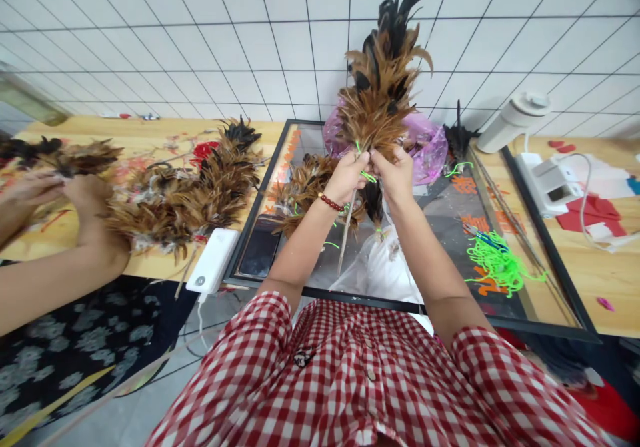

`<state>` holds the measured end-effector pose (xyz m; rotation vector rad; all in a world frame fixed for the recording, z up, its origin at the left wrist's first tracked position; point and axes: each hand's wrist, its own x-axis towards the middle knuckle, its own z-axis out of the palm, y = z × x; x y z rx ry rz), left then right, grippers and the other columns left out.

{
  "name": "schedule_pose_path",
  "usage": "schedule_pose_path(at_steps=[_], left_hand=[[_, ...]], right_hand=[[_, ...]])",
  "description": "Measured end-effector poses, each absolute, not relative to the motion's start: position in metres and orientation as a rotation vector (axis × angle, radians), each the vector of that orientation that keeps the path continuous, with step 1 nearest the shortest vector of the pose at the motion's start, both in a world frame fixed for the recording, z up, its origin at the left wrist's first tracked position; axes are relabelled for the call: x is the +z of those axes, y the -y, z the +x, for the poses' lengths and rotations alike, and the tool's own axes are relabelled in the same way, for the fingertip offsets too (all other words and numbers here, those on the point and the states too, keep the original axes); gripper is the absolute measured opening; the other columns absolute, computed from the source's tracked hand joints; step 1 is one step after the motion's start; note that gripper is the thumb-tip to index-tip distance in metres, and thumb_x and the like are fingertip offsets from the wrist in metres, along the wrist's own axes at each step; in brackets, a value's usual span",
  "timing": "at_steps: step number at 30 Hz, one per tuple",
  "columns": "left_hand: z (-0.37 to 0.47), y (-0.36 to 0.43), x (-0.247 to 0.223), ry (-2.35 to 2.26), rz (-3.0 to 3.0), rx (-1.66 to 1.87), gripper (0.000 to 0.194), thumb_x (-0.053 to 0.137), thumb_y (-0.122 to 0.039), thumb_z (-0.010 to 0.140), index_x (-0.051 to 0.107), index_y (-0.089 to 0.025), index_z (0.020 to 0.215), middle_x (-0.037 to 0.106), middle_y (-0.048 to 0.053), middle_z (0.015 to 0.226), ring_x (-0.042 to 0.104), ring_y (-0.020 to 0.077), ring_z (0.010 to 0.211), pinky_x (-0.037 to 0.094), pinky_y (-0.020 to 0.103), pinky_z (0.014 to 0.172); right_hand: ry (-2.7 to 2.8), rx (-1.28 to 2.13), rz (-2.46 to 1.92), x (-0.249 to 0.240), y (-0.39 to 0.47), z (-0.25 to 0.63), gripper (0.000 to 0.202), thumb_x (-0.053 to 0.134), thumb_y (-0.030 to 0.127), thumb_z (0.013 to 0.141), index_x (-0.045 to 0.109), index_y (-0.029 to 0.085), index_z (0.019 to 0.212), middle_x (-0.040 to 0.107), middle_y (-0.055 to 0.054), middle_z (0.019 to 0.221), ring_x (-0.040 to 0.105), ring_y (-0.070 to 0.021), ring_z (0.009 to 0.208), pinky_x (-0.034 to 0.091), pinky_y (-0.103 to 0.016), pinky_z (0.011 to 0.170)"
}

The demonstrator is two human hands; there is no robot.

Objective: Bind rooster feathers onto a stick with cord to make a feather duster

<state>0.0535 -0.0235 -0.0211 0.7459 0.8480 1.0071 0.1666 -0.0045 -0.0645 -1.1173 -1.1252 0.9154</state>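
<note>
A feather duster with brown and black feathers points up and away, its thin stick running down below my hands. My left hand is closed around the base of the feathers, where the stick begins. Close beside it, my right hand pinches at the same spot. Bright green string shows between the two hands at the feather base. What exactly the right fingertips hold is hidden. Under my forearms lie loose brown feather bundles and a white plastic bag.
A black-framed glass panel lies on the wooden table. Green strings with small scissors, thin sticks and a purple bag are on it. A white bottle stands behind. At left, a co-worker's hands hold feathers near a feather pile.
</note>
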Motion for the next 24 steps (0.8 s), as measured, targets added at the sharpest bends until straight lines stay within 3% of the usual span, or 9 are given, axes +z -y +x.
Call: schedule_pose_path(at_steps=[6,9,11,13,16,20,24], left_hand=[[0.048,0.02,-0.019,-0.878,0.716,1.041,0.033,0.064,-0.022,0.101,0.038,-0.02,0.081,0.046,-0.01,0.064,0.028,-0.0023,0.042,0.017,0.009,0.044],[0.044,0.016,-0.021,-0.889,0.732,1.07,0.033,0.062,-0.02,0.101,0.036,-0.02,0.082,0.045,-0.01,0.065,0.029,-0.0023,0.043,0.016,0.009,0.045],[0.044,0.014,-0.024,-0.907,0.763,1.096,0.03,0.06,-0.017,0.101,0.036,-0.021,0.082,0.045,-0.01,0.066,0.028,-0.0021,0.043,0.016,0.01,0.046],[0.045,0.013,-0.027,-0.932,0.813,1.118,0.027,0.055,-0.014,0.102,0.037,-0.021,0.083,0.045,-0.01,0.065,0.029,-0.0013,0.043,0.016,0.011,0.047],[0.048,0.015,-0.03,-0.985,0.936,1.098,0.023,0.048,-0.01,0.101,0.039,-0.021,0.083,0.043,-0.009,0.062,0.031,0.0004,0.043,0.016,0.013,0.047],[0.054,0.021,-0.033,-0.965,1.063,0.967,0.021,0.053,-0.007,0.094,0.043,-0.02,0.082,0.044,-0.009,0.062,0.03,0.0017,0.042,0.014,0.017,0.046],[0.059,0.022,-0.042,-0.947,1.193,0.852,0.016,0.058,-0.01,0.089,0.048,-0.02,0.081,0.047,-0.007,0.065,0.032,0.0043,0.046,0.017,0.02,0.047]], right_hand=[[1.224,1.295,-1.016,-0.058,0.015,0.206,0.066,0.088,0.076,0.062,0.052,0.025,0.084,0.041,0.008,0.062,0.025,-0.0064,0.048,0.019,-0.025,0.044],[1.289,1.305,-1.074,-0.056,0.025,0.231,0.065,0.086,0.079,0.062,0.059,0.023,0.083,0.032,0.01,0.057,0.018,-0.0058,0.047,0.013,-0.024,0.045],[1.401,1.178,-1.145,-0.051,0.033,0.241,0.064,0.081,0.081,0.067,0.066,0.021,0.085,0.037,0.008,0.056,0.024,-0.0074,0.048,0.017,-0.025,0.047],[1.582,0.945,-1.19,-0.041,0.039,0.246,0.061,0.074,0.08,0.077,0.07,0.02,0.085,0.051,0.002,0.061,0.041,-0.0114,0.055,0.031,-0.026,0.052],[1.822,0.519,-1.21,-0.02,0.04,0.244,0.051,0.063,0.07,0.092,0.073,0.02,0.086,0.068,-0.005,0.077,0.062,-0.0194,0.076,0.047,-0.032,0.071],[1.969,0.105,-1.275,0.006,0.018,0.24,0.036,0.057,0.051,0.102,0.076,0.02,0.097,0.075,-0.009,0.086,0.068,-0.0257,0.088,0.051,-0.038,0.082],[2.102,-0.044,-1.343,0.019,-0.001,0.234,0.029,0.056,0.04,0.102,0.076,0.019,0.105,0.076,-0.013,0.099,0.069,-0.0303,0.101,0.052,-0.042,0.091]])
